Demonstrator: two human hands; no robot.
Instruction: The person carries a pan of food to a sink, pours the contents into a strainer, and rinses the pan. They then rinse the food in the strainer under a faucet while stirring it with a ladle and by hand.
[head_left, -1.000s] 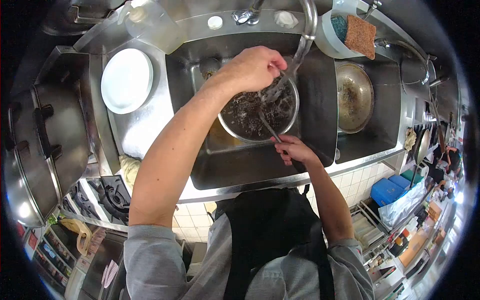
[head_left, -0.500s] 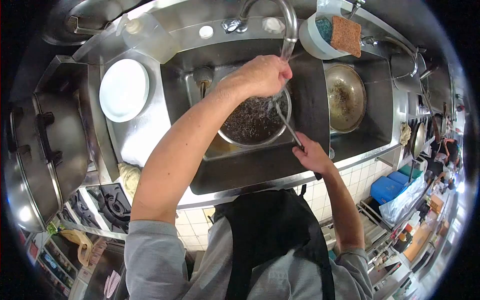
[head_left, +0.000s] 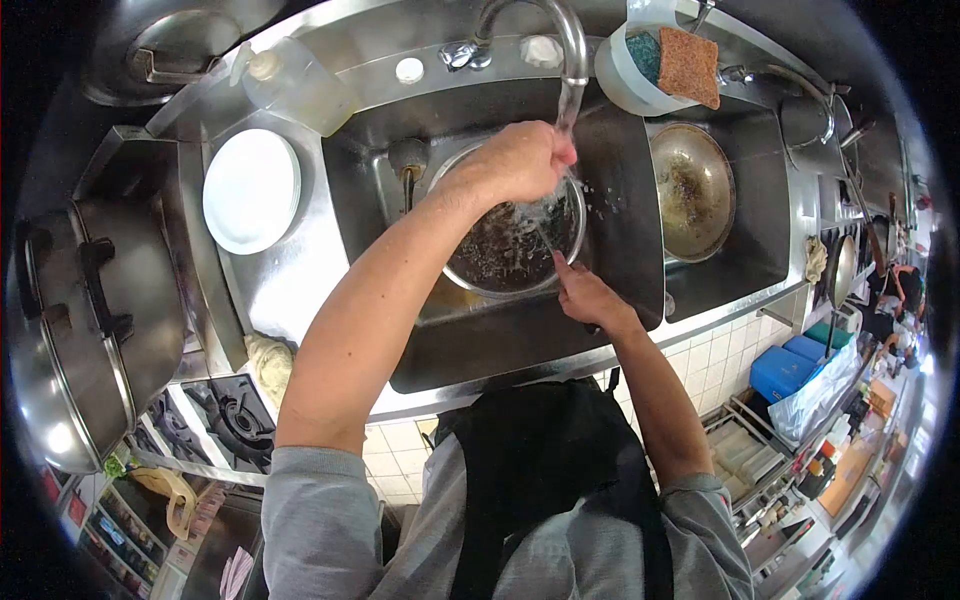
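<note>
My left hand (head_left: 532, 163) is closed just below the faucet (head_left: 574, 70), thumb side by the spout, with water splashing beneath it. What its fingers hold, if anything, is hidden. My right hand (head_left: 592, 298) is wrapped around the dark handle of a long, thin metal utensil (head_left: 546, 238), whose far end disappears in the splashing water under my left hand. Both are over a round metal pan (head_left: 505, 293) in the sink (head_left: 480, 345), full of dark, bubbling water. My left forearm crosses the pan's left side.
Right of the divider, a second basin holds a wide metal pan (head_left: 690, 195). A tub (head_left: 620, 80) with a brown sponge (head_left: 688, 66) stands behind. At left are stacked white plates (head_left: 250, 192), a pump bottle (head_left: 300, 85) and a cloth (head_left: 270, 368) on the edge.
My right hand has moved left and slightly up with the utensil, closer to my left hand. My left hand has shifted slightly, and more water sprays to the right.
</note>
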